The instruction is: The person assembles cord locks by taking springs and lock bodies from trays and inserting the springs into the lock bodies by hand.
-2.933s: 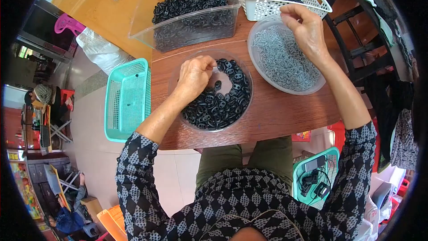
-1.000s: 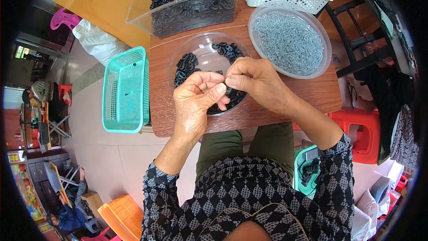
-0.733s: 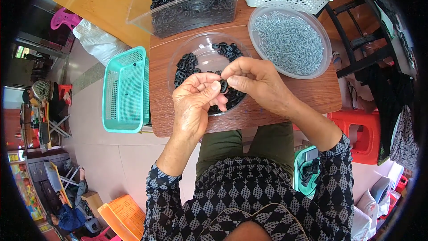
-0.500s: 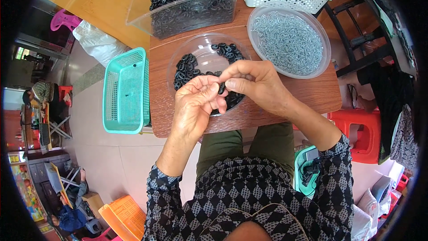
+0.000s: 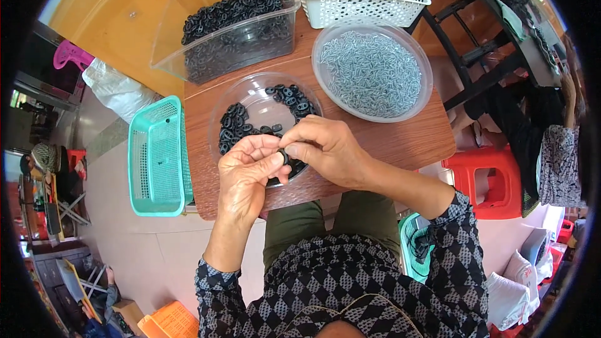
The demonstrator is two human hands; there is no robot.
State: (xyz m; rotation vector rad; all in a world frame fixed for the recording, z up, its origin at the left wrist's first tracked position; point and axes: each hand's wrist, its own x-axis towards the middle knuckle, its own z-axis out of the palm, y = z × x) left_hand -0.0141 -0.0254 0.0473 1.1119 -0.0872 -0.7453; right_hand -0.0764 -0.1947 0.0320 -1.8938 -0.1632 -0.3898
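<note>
Above the near edge of a clear round bowl (image 5: 216,112), both hands meet at the fingertips. My left hand (image 5: 241,178) is closed, pinching a small black oval part (image 5: 286,157) between thumb and fingers. Thumb and forefinger of my right hand (image 5: 328,150) press together right at that part; anything tiny between them is hidden. Many loose black two-holed parts (image 5: 233,126) lie in the bowl beneath, some covered by my hands. To the right, a round translucent tub (image 5: 428,81) is filled with small silvery screws (image 5: 372,72).
A clear bin (image 5: 250,53) of black parts and a white perforated basket (image 5: 360,9) stand at the wooden table's (image 5: 400,144) far side. Left of it is a turquoise basket (image 5: 156,203); a red stool (image 5: 491,178) stands right. Another person's arm (image 5: 568,97) shows far right.
The whole view has shifted, so the table and containers appear farther left and lower. My hands stay together over the bowl, with the black part still held.
</note>
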